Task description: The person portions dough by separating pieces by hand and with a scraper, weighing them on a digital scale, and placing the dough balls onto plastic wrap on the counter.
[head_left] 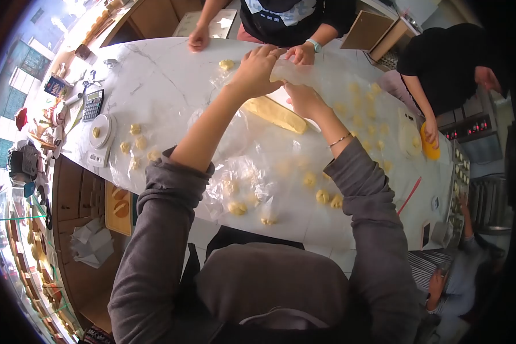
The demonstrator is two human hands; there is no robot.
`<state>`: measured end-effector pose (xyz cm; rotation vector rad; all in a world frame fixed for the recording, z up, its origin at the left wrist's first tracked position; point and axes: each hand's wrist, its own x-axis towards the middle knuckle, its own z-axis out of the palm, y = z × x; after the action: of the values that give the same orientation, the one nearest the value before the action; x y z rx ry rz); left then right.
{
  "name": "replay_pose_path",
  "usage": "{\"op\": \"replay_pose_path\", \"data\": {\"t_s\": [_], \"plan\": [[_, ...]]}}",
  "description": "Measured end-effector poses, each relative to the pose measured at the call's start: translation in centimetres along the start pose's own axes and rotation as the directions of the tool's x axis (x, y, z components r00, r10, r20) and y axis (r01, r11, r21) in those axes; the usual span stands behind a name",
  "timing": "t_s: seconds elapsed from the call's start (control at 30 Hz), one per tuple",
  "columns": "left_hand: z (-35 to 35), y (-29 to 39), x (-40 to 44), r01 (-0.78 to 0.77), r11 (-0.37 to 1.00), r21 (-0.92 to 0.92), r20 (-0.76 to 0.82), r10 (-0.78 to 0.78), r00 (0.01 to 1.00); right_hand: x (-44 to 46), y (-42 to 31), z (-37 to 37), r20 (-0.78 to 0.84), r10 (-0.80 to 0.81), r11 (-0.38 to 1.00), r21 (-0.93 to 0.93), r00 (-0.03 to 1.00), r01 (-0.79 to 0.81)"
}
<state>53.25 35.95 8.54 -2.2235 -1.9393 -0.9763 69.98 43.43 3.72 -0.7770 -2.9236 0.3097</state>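
My left hand (259, 71) is stretched over the far side of the table, fingers extended and thumb apart, beside a clear plastic sheet (295, 73). My right hand (307, 103) is closer to me, its fingers bent together at the sheet's near edge; the grip is partly hidden. Below and between the hands lies a long log of yellow dough (276, 114), beside a white strip or board (282, 97) partly covered by my right hand. More crumpled plastic (241, 178) spreads near my forearms, with small dough pieces (237, 208) at it.
A scale (100, 137) with dough on it and a calculator (93, 105) stand left. Dough pieces (140, 142) lie near them. Across the table, a co-worker's hand (301, 54) is near mine. At right, another person holds an orange scraper (429, 143); a red stick (410, 195) lies nearby.
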Motion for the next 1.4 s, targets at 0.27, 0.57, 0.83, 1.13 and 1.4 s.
{"op": "replay_pose_path", "data": {"t_s": [0.27, 0.57, 0.83, 1.13, 1.4], "plan": [[-1.8, 2.9, -5.9, 0.111, 0.903, -0.416, -0.578, -0.357, 0.734, 0.3, -2.2, -0.8, 0.047, 0.116, 0.992, 0.054, 0.992, -0.118], [2.7, -2.5, -11.4, 0.454, 0.848, -0.271, -0.204, -0.512, 0.834, -0.8, -3.4, -2.0, 0.186, 0.08, 0.997, 0.007, 0.979, -0.083], [6.6, -5.3, -10.4, 0.547, 0.836, 0.047, 0.044, -0.549, 0.835, 1.1, -5.6, 0.9, 0.105, 0.053, 0.999, -0.012, 0.993, -0.052], [8.2, -7.2, -7.8, 0.697, 0.714, -0.062, 0.264, -0.662, 0.701, 1.4, -2.8, -0.6, 0.164, 0.016, 0.998, 0.051, 0.986, -0.025], [8.7, -6.7, -7.4, 0.672, 0.737, 0.078, 0.267, -0.664, 0.698, 0.3, -2.6, -1.2, 0.175, 0.041, 0.996, 0.068, 0.984, -0.054]]}}
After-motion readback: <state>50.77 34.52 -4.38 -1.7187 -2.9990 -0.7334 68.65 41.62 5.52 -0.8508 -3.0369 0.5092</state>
